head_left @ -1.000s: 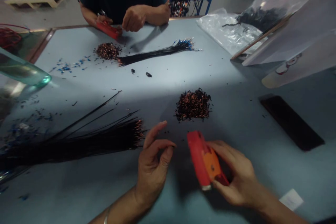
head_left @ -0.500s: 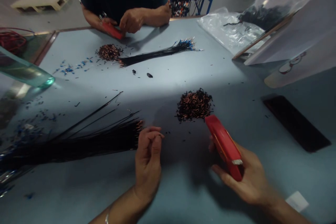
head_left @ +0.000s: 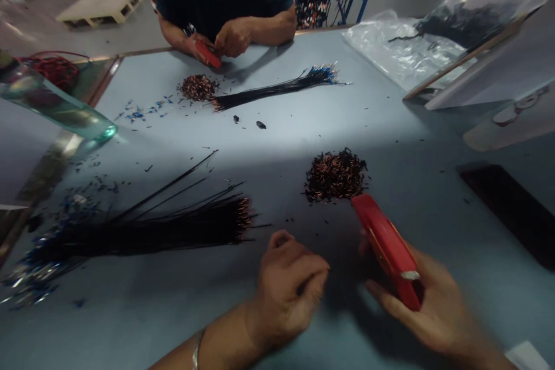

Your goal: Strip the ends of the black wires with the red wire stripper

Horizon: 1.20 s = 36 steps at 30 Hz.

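Left hand (head_left: 289,286) has shifted right, away from copper ends (head_left: 245,217) of bundle (head_left: 173,234); fingers pinched, can't tell on what. Right hand (head_left: 442,300) grasps red tool (head_left: 385,240), nose by pile (head_left: 336,176), contact unclear. Bundle runs toward left edge of surface (head_left: 130,318). Tool dipping could scatter pile; careless left swing could snag stray wires (head_left: 173,181), skew bundle.

Pale pallet (head_left: 99,7), crinkled plastic bag (head_left: 385,46), black slab (head_left: 509,208), red cables (head_left: 56,72)
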### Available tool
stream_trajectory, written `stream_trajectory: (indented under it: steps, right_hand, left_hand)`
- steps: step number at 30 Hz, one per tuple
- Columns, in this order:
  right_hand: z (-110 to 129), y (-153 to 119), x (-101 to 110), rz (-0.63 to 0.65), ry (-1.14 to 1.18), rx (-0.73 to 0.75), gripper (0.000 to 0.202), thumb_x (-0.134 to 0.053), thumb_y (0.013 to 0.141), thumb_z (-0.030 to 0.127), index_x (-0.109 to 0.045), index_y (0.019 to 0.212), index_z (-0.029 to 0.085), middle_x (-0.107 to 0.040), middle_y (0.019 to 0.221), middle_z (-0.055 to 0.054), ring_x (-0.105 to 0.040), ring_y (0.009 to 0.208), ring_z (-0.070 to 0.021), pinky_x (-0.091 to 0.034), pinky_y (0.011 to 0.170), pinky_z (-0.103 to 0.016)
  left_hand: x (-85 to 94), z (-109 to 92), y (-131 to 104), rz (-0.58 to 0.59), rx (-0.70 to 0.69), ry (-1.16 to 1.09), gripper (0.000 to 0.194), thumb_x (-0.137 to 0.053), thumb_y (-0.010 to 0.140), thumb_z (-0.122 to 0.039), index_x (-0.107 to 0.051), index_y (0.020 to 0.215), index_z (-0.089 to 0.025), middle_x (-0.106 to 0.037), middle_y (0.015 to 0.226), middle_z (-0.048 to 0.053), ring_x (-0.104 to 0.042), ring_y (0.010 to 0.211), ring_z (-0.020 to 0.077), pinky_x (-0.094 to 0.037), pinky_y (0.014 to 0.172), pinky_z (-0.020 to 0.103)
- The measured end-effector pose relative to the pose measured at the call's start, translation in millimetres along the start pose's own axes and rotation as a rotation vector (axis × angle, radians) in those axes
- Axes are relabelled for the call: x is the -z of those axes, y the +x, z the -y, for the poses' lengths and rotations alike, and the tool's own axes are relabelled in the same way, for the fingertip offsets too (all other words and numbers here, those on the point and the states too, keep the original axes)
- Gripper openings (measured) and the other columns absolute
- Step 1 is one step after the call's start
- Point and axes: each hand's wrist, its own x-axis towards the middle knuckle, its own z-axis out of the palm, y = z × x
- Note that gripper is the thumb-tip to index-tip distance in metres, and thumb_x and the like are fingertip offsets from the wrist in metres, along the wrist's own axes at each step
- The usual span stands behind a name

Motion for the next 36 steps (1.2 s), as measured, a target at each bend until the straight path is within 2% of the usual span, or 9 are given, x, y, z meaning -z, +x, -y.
stream_trajectory:
  steps: [2, 5, 8, 11, 15, 19, 25, 31, 36]
  right_hand:
    - [-2.5, -1.7, -0.7, -0.002, -0.020, -0.003, 0.036, -0.059, 0.081, 0.030, -0.055, 0.115, 0.021, -0.071, 0.099, -0.007, -0.072, 0.080, -0.0233, -0.060, 0.070, -0.029]
    - [-3.3, -2.2, -1.3, -0.006, -0.009, -0.015, 0.037, -0.059, 0.082, 0.033, -0.054, 0.117, 0.022, -0.071, 0.098, -0.007, -0.072, 0.077, -0.0233, -0.060, 0.069, -0.031]
    - [-1.1, -0.1, -0.7, 0.002, 0.007, -0.002, 0.036, -0.060, 0.082, 0.034, -0.054, 0.116, 0.024, -0.071, 0.095, -0.006, -0.072, 0.076, -0.0241, -0.060, 0.065, -0.031]
    - [0.6, 1.8, -0.5, 0.019, 0.024, 0.030, 0.034, -0.060, 0.082, 0.033, -0.054, 0.115, 0.025, -0.071, 0.093, -0.006, -0.072, 0.074, -0.0243, -0.060, 0.063, -0.031]
    - [1.8, 3.5, -1.6, 0.042, 0.028, 0.059, 0.041, -0.060, 0.080, 0.028, -0.050, 0.120, 0.025, -0.070, 0.098, -0.007, -0.071, 0.075, -0.0236, -0.059, 0.067, -0.031]
    - [6.2, 6.5, -1.5, 0.050, 0.018, 0.136, 0.043, -0.056, 0.079, 0.028, -0.048, 0.121, 0.023, -0.069, 0.103, -0.010, -0.071, 0.083, -0.0256, -0.059, 0.068, -0.032]
    - [6.1, 7.7, -4.4, 0.084, -0.036, 0.177, 0.045, -0.056, 0.077, 0.022, -0.049, 0.122, 0.020, -0.069, 0.104, -0.012, -0.070, 0.088, -0.0252, -0.059, 0.071, -0.035]
    - [3.8, 5.7, -11.7, 0.070, -0.001, 0.278, 0.049, -0.059, 0.077, 0.024, -0.050, 0.125, 0.018, -0.069, 0.103, -0.013, -0.069, 0.089, -0.0273, -0.059, 0.071, -0.038]
    - [5.6, -5.8, 0.5, 0.169, 0.140, 0.099, 0.053, -0.063, 0.078, 0.030, -0.050, 0.129, 0.023, -0.068, 0.113, -0.013, -0.068, 0.096, -0.0304, -0.058, 0.077, -0.041]
  left_hand:
    - [-2.4, -1.9, 1.3, 0.113, -0.055, 0.025, 0.014, -0.051, 0.086, -0.014, -0.063, 0.081, -0.020, -0.067, 0.067, -0.001, -0.059, 0.062, 0.0132, -0.038, 0.091, 0.040]
    - [-3.6, -0.7, -0.1, 0.110, -0.010, -0.017, 0.016, -0.051, 0.089, -0.016, -0.065, 0.083, -0.020, -0.070, 0.068, 0.000, -0.063, 0.064, 0.0138, -0.037, 0.096, 0.041]
    - [-3.0, 2.2, -3.5, 0.013, 0.088, -0.154, 0.015, -0.052, 0.091, -0.016, -0.066, 0.090, -0.019, -0.067, 0.062, 0.000, -0.059, 0.055, 0.0115, -0.048, 0.070, 0.027]
    - [-1.5, 2.5, -5.0, -0.068, 0.191, -0.236, 0.013, -0.053, 0.092, -0.018, -0.066, 0.089, -0.019, -0.065, 0.064, 0.000, -0.057, 0.054, 0.0102, -0.043, 0.052, 0.020]
    - [2.1, 0.0, -3.6, -0.078, 0.334, -0.201, 0.017, -0.047, 0.093, -0.020, -0.063, 0.087, -0.019, -0.061, 0.067, -0.001, -0.056, 0.058, 0.0109, -0.044, 0.055, 0.020]
    - [4.0, -0.3, -4.4, -0.042, 0.382, -0.231, 0.019, -0.043, 0.095, -0.021, -0.061, 0.090, -0.020, -0.060, 0.071, -0.001, -0.055, 0.061, 0.0116, -0.044, 0.059, 0.021]
    - [-3.4, 5.0, -8.1, -0.056, 0.522, -0.479, 0.020, -0.045, 0.096, -0.029, -0.063, 0.092, -0.021, -0.054, 0.067, -0.002, -0.047, 0.053, 0.0105, -0.041, 0.054, 0.022]
    - [-3.7, 7.0, -5.0, -0.073, 0.529, -0.545, 0.023, -0.049, 0.094, -0.037, -0.065, 0.091, -0.020, -0.062, 0.075, 0.002, -0.055, 0.067, 0.0135, -0.045, 0.063, 0.024]
    - [-1.3, 5.1, -4.2, -0.095, 0.583, -0.467, 0.019, -0.052, 0.093, -0.034, -0.062, 0.086, -0.020, -0.053, 0.064, -0.002, -0.047, 0.057, 0.0110, -0.040, 0.055, 0.022]
